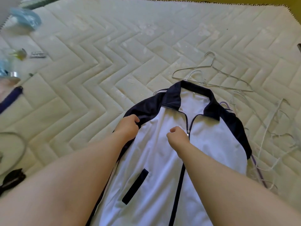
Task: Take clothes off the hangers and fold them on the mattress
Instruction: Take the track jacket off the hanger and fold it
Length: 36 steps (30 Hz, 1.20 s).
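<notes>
White and navy zip-up track jacket point(211, 144) lies front-up on the quilted mattress point(114, 46). Fingers of the left hand point(128, 126) clamp its navy sleeve; those of the right hand point(177, 136) pinch the zip pull point(188, 132). Bare wire hangers point(211, 74) lie beside the collar.

- The quilted mattress point(105, 62) is lying open across its middle and far stretch, leaving a hand free passage left of and beyond the track jacket point(211, 144).
- White wire hangers point(211, 74) are lying just past the collar, blocking a straight reach there.
- A tangle of further hangers point(276, 128) and a purple hanger point(259, 170) are crowding the jacket's right side.
- A blister pack point(38, 54), a blue bag point(26, 18) and what is possibly a cable point(19, 144) are narrowing the left edge.
- The left hand point(128, 126) is gripping the jacket's shoulder and the right hand point(177, 136) is pinching at its zip, both forearms covering the front.
</notes>
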Available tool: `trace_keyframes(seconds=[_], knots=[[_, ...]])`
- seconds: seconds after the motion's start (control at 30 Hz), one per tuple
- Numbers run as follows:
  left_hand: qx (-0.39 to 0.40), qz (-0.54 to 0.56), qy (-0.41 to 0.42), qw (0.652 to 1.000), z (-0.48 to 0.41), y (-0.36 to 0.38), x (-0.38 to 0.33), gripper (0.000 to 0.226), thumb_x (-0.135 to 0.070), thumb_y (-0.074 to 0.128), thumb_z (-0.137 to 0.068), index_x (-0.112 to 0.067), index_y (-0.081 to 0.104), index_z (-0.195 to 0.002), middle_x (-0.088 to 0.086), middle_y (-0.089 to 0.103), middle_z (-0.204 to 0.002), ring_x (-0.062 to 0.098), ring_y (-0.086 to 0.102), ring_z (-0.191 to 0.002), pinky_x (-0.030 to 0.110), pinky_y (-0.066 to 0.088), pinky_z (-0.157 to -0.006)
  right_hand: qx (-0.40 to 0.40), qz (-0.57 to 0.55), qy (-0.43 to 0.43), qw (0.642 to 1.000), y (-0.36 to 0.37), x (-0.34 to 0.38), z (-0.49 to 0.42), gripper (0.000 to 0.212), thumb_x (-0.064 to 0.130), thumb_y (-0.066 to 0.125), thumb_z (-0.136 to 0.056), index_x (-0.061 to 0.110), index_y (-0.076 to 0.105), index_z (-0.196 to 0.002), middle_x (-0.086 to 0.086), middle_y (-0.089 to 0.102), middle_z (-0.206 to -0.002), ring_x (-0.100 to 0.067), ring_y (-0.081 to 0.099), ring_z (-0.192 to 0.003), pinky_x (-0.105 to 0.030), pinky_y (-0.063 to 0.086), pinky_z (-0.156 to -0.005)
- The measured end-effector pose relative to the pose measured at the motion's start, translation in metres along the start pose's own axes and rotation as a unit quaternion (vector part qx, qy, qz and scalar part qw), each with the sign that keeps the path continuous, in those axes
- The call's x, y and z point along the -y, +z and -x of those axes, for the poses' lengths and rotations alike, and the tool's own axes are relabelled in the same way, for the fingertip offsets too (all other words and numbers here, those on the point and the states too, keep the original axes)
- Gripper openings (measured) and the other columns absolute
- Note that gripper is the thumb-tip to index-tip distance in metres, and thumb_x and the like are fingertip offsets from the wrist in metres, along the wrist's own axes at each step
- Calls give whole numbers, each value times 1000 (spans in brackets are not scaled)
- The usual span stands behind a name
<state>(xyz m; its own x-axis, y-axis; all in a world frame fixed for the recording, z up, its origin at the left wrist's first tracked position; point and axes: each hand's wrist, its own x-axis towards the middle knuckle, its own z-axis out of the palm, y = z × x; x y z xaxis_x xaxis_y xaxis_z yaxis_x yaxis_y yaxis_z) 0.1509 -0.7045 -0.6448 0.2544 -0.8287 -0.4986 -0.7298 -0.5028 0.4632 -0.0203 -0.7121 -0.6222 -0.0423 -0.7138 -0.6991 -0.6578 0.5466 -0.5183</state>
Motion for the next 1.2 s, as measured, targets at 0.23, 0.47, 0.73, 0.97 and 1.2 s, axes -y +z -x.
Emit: trace_keyframes(seconds=[0.23,0.47,0.73,0.97,1.2], knots=[[-40,-37,-102,993,65,19,104,54,-2,37,-89,-18,34,-140,8,34,-141,29,41,-123,37,37,-97,51,38,15,998,83,-30,34,44,7,34,-96,10,35,-140,-11,44,-135,-20,45,-91,-26,38,-74],[21,-99,-242,965,93,46,169,59,-30,51,-89,-15,25,-139,9,34,-139,28,39,-125,39,34,-96,60,43,45,996,144,-66,51,35,10,34,-94,11,45,-127,-7,47,-110,-23,48,-86,-27,39,-71],[-13,-69,-241,968,103,30,188,28,-17,39,-95,-7,39,-122,16,52,-125,35,52,-112,37,40,-86,44,58,44,996,158,-72,65,10,11,36,-91,13,42,-99,-8,46,-111,-22,44,-79,-26,33,-57],[-179,-50,-186,965,103,-47,166,13,-13,39,-92,-13,42,-105,7,51,-85,29,50,-74,33,37,-61,68,44,19,997,140,-40,90,38,14,39,-95,10,41,-133,-8,47,-128,-19,43,-94,-26,36,-78],[-109,11,-101,989,94,-113,120,21,-25,43,-94,-14,55,-81,9,58,-91,28,52,-84,30,37,-68,142,-104,-48,983,119,12,115,46,25,59,-89,21,46,-132,-3,51,-122,-21,51,-110,-32,43,-90]])
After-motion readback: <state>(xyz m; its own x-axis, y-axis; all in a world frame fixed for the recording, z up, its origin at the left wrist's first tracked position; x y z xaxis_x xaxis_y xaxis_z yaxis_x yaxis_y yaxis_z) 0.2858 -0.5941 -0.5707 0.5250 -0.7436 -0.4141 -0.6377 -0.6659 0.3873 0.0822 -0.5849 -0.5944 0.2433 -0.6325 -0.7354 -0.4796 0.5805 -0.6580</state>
